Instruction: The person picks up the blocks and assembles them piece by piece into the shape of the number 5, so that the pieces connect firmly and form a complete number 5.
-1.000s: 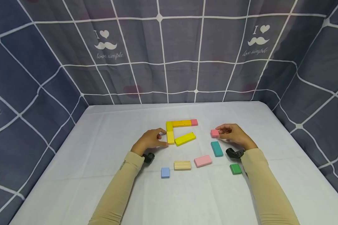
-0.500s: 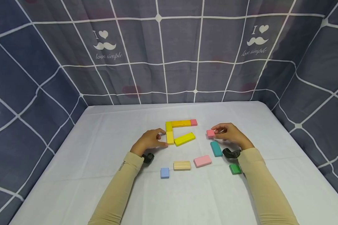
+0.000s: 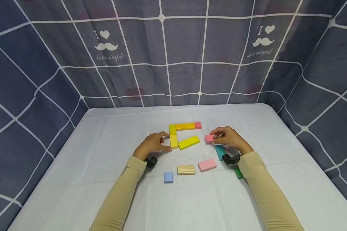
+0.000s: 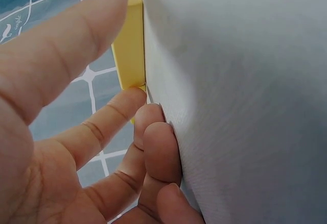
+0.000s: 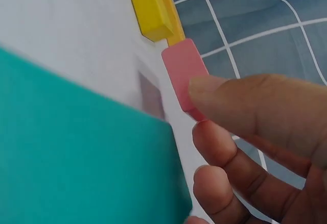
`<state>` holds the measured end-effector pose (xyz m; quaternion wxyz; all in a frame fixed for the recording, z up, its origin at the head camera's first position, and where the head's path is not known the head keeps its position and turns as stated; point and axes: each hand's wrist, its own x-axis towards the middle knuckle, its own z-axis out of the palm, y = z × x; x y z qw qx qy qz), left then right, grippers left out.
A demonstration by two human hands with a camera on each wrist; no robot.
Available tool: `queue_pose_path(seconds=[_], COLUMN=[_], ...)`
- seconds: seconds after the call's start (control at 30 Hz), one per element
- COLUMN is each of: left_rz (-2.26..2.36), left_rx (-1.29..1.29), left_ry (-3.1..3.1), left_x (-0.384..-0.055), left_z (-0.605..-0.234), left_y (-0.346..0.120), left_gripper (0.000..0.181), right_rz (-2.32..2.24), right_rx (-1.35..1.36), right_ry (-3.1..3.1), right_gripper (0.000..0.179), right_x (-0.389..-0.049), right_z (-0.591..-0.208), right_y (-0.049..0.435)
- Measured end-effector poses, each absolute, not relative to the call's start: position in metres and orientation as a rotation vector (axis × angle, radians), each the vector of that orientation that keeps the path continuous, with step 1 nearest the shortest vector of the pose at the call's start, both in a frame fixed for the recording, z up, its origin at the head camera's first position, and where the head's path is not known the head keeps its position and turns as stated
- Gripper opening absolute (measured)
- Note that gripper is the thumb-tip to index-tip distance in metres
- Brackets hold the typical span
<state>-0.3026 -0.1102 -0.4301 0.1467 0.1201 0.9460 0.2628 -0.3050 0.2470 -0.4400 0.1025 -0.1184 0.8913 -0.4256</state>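
My left hand [image 3: 152, 143] rests beside a yellow block [image 3: 173, 141], thumb and forefinger spread along its left side. In the left wrist view the thumb tip overlaps the near end of that yellow block [image 4: 129, 40], and the forefinger reaches its far end. My right hand [image 3: 229, 138] pinches a small pink block [image 3: 209, 139] between thumb and fingers. The right wrist view shows this pink block [image 5: 179, 68] with its shadow apart on the cloth. A slanted yellow block [image 3: 189, 142] lies between the hands. Under the right wrist is a teal block [image 3: 219, 152], partly hidden.
Behind, an upper yellow block [image 3: 172, 129], an orange-yellow bar [image 3: 185, 126] and a pink cube [image 3: 198, 125] form a corner. Nearer lie a blue block [image 3: 168, 177], ridged beige block [image 3: 186, 170], long pink block [image 3: 207, 165] and partly covered green block [image 3: 238, 173] on white cloth [image 3: 202, 205].
My right hand has moved left with the small pink block, toward the slanted yellow one. Its wrist now covers part of the teal and green blocks. The left hand stays in place.
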Motion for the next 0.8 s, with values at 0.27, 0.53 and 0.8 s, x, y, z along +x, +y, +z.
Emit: queue_pose_path(seconds=[0.27, 0.53, 0.8], left_rz=[0.76, 0.747, 0.746], left_rx=[0.341, 0.351, 0.335], left_ry=[2.717, 2.717, 2.715], left_x=[-0.305, -0.306, -0.307], left_z=[-0.432, -0.435, -0.435], left_y=[-0.111, -0.109, -0.11], left_gripper=[0.062, 0.062, 0.065], right_rz=[-1.219, -1.188, -1.158], right_rx=[-0.311, -0.278, -0.293], right_ry=[2.659, 2.696, 2.717], right_gripper=[0.036, 0.035, 0.033], right_x=[-0.306, -0.305, -0.307], right_z=[-0.444, -0.448, -0.45], right_y=[0.238, 0.233, 0.227])
